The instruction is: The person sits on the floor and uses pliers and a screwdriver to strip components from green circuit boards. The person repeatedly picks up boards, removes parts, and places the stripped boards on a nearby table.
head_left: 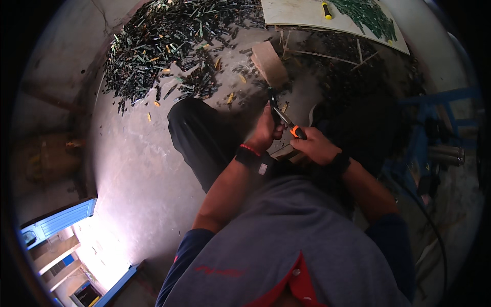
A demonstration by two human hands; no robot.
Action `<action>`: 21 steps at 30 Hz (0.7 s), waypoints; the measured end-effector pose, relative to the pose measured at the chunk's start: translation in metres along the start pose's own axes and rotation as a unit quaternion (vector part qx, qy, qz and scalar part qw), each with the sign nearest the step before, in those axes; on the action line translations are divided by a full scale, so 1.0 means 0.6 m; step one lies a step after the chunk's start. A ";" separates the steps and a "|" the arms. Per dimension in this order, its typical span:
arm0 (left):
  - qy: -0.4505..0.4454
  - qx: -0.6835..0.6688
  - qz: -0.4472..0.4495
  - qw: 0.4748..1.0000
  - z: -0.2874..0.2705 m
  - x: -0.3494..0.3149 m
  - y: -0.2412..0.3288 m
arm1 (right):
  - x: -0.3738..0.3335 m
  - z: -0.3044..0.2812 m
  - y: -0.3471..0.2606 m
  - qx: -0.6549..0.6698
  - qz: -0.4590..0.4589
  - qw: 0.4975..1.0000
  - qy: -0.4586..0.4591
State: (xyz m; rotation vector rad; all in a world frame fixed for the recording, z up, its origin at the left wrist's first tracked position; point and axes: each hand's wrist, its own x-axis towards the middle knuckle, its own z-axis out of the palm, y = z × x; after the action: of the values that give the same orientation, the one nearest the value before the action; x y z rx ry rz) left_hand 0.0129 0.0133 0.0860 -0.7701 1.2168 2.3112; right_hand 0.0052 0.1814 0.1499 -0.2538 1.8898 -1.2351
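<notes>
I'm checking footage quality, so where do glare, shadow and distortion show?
Head view: glare whites out the doorway; head view: shadow under the pale board; head view: fisheye bowing of that board's edge; head view: orange-and-black tool handle fairly sharp.

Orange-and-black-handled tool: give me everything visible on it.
The tool has an orange-and-black handle and a slim, metallic-looking shaft. The right hand holds its handle; the shaft slants up-left toward a dark piece at the left hand. Whether its tip touches that piece is unclear.
</notes>
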 end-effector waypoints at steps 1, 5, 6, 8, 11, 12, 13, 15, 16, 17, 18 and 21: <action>-0.001 0.029 -0.001 1.000 -0.003 0.002 -0.003 | -0.001 -0.006 0.004 -0.101 -0.044 0.994 0.021; 0.010 0.139 0.037 0.990 -0.016 0.015 -0.012 | -0.027 -0.029 -0.015 -0.366 -0.056 0.919 0.138; 0.001 0.134 0.045 0.990 -0.019 0.014 -0.010 | -0.029 -0.038 -0.016 -0.390 -0.059 0.908 0.140; -0.017 0.124 0.060 0.990 -0.029 0.013 -0.001 | -0.032 -0.054 -0.015 -0.439 -0.062 0.884 0.145; -0.031 0.107 0.018 0.994 -0.027 0.018 0.001 | -0.031 -0.063 0.003 -0.511 -0.080 0.841 0.160; -0.026 0.103 0.006 0.994 -0.020 0.014 0.005 | -0.031 -0.065 0.007 -0.528 -0.085 0.829 0.163; -0.004 0.104 -0.003 0.995 -0.010 0.008 0.007 | -0.028 -0.065 0.013 -0.541 -0.085 0.821 0.161; -0.013 0.148 0.023 0.989 0.001 -0.008 0.012 | -0.020 -0.061 0.020 -0.567 -0.088 0.804 0.158; -0.018 0.170 0.036 0.985 0.004 -0.011 0.013 | -0.020 -0.059 0.019 -0.562 -0.075 0.810 0.149; -0.006 0.190 0.038 0.981 -0.002 -0.008 0.011 | -0.018 -0.055 0.017 -0.558 -0.066 0.816 0.137; 0.005 0.211 0.040 0.977 -0.013 0.000 0.005 | -0.017 -0.053 0.015 -0.553 -0.056 0.822 0.126; 0.032 0.180 0.047 0.982 -0.020 0.010 -0.004 | -0.018 -0.047 0.019 -0.499 -0.038 0.858 0.119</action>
State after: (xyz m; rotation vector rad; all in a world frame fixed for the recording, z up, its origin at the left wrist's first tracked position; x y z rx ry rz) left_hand 0.0131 0.0051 0.0755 -0.6721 1.6731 2.0606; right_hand -0.0056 0.2115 0.1507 -0.7455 2.6219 -0.2091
